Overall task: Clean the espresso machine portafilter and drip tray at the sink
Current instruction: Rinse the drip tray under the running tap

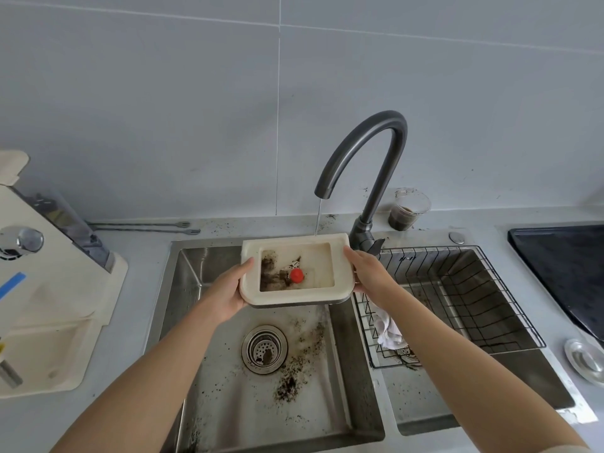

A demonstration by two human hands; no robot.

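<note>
A: Where's the drip tray (294, 298)?

B: Held roughly level over the left basin of the sink (228, 407), below the faucet (369, 142). The thin water stream (317, 217) meets its far rim or drops just behind it; can't tell which.

A: Hands?

B: The left hand (228, 289) clasps the left side, thumb on the rim, fingers hidden below. The right hand (369, 273) clasps the right side likewise.

A: How'll it handle?

B: Prob. light, stiff plastic, not fragile. It's likely wet, so slippery. Coffee grounds (269, 266) lie inside round the red float (296, 275). Any water collecting there would slosh if it's tipped fast. The best hold looks like the broad rim at both short sides, thumbs on top, w/ a slow tilt toward the drain.
</note>
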